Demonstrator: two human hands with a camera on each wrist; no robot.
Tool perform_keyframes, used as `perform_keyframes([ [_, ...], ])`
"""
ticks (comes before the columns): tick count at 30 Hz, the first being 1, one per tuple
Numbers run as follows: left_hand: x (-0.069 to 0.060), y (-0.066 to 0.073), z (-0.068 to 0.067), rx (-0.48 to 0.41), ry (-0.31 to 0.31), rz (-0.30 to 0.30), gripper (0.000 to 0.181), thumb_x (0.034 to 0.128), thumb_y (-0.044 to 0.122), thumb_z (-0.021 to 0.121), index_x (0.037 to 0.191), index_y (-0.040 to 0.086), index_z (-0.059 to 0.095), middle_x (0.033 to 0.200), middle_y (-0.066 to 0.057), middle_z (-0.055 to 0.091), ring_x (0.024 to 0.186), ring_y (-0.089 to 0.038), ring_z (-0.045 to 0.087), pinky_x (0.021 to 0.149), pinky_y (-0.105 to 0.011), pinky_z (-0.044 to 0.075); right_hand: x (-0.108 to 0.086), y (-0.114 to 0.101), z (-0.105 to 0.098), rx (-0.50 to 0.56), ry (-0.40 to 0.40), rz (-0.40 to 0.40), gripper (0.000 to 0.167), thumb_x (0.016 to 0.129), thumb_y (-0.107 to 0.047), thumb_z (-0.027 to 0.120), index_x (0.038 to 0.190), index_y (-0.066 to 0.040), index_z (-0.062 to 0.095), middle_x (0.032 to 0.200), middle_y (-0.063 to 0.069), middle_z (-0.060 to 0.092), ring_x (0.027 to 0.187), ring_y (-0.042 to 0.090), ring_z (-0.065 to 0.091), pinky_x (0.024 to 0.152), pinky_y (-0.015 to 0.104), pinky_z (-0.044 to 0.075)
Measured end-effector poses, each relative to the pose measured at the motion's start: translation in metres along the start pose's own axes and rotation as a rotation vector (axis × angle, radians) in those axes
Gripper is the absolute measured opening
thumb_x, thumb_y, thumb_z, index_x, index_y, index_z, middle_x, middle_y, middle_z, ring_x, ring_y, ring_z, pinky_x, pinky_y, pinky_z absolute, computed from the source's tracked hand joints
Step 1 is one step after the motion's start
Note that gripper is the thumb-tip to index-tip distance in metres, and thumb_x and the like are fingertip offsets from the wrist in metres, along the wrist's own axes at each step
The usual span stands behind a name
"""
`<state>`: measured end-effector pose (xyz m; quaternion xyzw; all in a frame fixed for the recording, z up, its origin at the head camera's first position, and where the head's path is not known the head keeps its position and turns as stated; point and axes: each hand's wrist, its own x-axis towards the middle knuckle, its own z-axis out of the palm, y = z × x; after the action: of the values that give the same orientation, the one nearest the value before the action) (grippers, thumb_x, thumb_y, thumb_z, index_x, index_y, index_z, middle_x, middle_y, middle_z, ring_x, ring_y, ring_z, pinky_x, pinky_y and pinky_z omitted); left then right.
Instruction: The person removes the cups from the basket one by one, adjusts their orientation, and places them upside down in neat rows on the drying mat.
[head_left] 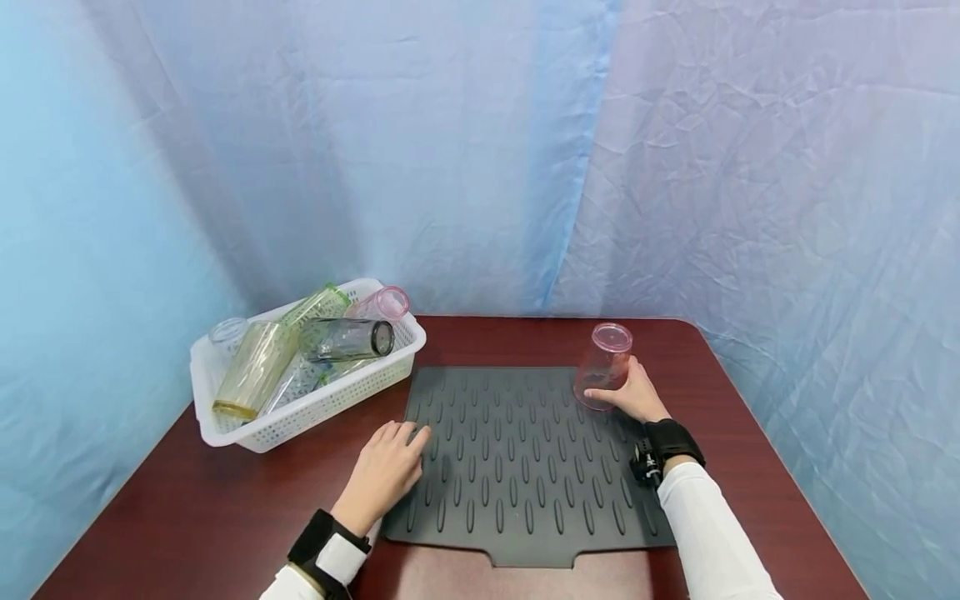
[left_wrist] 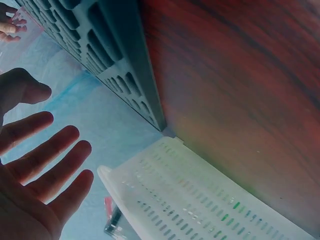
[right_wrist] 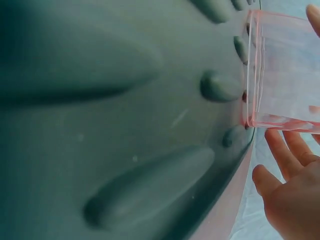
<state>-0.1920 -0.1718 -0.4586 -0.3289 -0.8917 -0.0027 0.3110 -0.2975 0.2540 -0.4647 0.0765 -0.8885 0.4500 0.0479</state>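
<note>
Apart, left hand (head_left: 386,473) spread, right (head_left: 639,394) gripping tumbler (head_left: 604,358)

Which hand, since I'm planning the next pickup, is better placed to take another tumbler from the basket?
Left hand, probably: it holds nothing and is nearer the white basket, while the right hand is round a pink tumbler.

Blue curtain (head_left: 450,167) behind reddish-brown table (head_left: 195,508)

no text or label can be read.
</note>
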Motion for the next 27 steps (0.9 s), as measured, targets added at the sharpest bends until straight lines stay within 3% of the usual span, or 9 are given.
perform_keyframes([
  [9, -0.006, -0.007, 0.001, -0.017, -0.07, -0.033, 0.043, 0.0706, 0.01, 0.08, 0.11, 0.004, 0.065, 0.1, -0.014, 0.061, 0.09, -0.031, 0.061, 0.082, -0.043, 0.051, -0.005, 0.0, -0.007, -0.016, -0.042, 0.046, 0.098, 0.081, -0.03, 0.078, 0.146, 0.008, 0.015, 0.137, 0.034, 0.027, 0.125, 0.046, 0.033, 0.097, 0.062, 0.033],
  [15, -0.011, -0.014, 0.001, -0.033, -0.092, -0.061, 0.036, 0.0718, 0.008, 0.077, 0.105, 0.005, 0.062, 0.098, -0.013, 0.059, 0.089, -0.032, 0.06, 0.08, -0.045, 0.051, -0.009, 0.001, -0.012, -0.06, -0.101, 0.049, 0.097, 0.081, -0.032, 0.077, 0.144, 0.012, 0.018, 0.136, 0.036, 0.025, 0.121, 0.046, 0.034, 0.093, 0.059, 0.038],
  [22, -0.015, -0.024, -0.002, -0.055, -0.097, -0.086, 0.035, 0.0703, 0.006, 0.077, 0.101, 0.005, 0.062, 0.095, -0.012, 0.058, 0.086, -0.031, 0.06, 0.069, -0.043, 0.052, -0.022, 0.002, -0.018, -0.13, -0.15, 0.062, 0.1, 0.082, -0.037, 0.076, 0.146, 0.014, 0.018, 0.142, 0.039, 0.022, 0.129, 0.05, 0.029, 0.098, 0.062, 0.033],
  [27, -0.015, -0.031, -0.008, -0.103, -0.128, -0.126, 0.035, 0.072, 0.007, 0.079, 0.103, 0.004, 0.062, 0.097, -0.013, 0.058, 0.087, -0.032, 0.06, 0.064, -0.042, 0.052, -0.034, 0.001, -0.023, -0.153, -0.165, 0.025, 0.094, 0.082, -0.036, 0.076, 0.143, 0.015, 0.026, 0.14, 0.039, 0.027, 0.127, 0.052, 0.032, 0.096, 0.062, 0.036],
])
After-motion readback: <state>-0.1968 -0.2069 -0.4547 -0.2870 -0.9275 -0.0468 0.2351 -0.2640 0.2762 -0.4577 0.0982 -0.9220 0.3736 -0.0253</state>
